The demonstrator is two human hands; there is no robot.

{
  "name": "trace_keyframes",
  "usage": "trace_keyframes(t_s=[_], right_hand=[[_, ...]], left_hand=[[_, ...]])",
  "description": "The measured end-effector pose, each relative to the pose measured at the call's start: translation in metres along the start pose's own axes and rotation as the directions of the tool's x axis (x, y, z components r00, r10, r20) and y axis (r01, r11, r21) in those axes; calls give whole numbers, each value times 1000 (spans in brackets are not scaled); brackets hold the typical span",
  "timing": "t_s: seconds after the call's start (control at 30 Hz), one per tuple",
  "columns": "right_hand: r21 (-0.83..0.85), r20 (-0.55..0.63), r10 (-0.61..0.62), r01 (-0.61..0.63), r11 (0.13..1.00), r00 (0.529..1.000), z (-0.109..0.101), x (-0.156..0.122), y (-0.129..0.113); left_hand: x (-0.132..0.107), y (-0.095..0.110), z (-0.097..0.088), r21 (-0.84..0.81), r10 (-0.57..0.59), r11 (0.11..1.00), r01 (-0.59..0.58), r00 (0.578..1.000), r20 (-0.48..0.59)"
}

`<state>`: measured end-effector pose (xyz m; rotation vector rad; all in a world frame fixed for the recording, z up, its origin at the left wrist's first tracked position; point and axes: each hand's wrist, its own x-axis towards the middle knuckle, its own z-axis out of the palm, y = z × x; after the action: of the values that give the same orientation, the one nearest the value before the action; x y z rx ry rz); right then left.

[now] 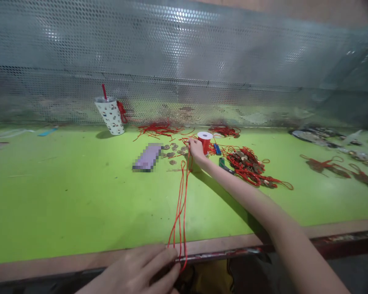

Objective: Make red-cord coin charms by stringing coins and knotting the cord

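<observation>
At the table's front edge, my left hand (141, 267) has its fingers closed over strands of red cord (180, 212). From there the strands run away from me across the green top, and one ends in a loop. My right hand (196, 150) is stretched far forward, its fingertips pinched on red cord beside a white-ended spool of red cord (205, 141). Just left of those fingers lie several loose bronze-coloured coins (171, 154). What lies under my left fingers is hidden.
A purple phone-like object (149, 157), blurred, lies left of the coins. Right of my forearm are a pile of corded coins (245, 161) and red-handled scissors (248, 176). A patterned tumbler (111, 116) stands before the perforated metal screen (178, 61). Cut red cords (159, 130) lie behind.
</observation>
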<state>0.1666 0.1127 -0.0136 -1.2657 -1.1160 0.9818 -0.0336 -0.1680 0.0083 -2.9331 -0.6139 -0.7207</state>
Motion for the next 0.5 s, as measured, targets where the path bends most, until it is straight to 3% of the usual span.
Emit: trace_keyframes(t_s=[0.07, 0.13, 0.2, 0.3, 0.4, 0.43, 0.5], right_hand=[[47, 19, 58, -59, 997, 998, 2, -3, 2], [92, 32, 97, -99, 991, 995, 2, -8, 3], [133, 48, 122, -128, 983, 991, 0, -13, 1], [183, 78, 145, -157, 970, 986, -3, -19, -3], [212, 110, 152, -173, 962, 982, -7, -22, -8], [217, 119, 150, -174, 961, 981, -8, -22, -9], [226, 134, 143, -170, 959, 981, -12, -21, -11]], left_hand=[[10, -19, -1, -102, -42, 994, 35, 997, -61], [28, -47, 5, -268, -176, 953, 143, 979, -102], [52, -81, 18, -383, -427, 847, 368, 901, -78], [95, -129, 43, -605, -721, 485, 632, 680, 132], [134, -158, 63, -768, -775, 44, 639, 507, 377], [143, -164, 68, -784, -774, -73, 617, 460, 434], [154, -171, 74, -778, -763, -143, 611, 433, 480]])
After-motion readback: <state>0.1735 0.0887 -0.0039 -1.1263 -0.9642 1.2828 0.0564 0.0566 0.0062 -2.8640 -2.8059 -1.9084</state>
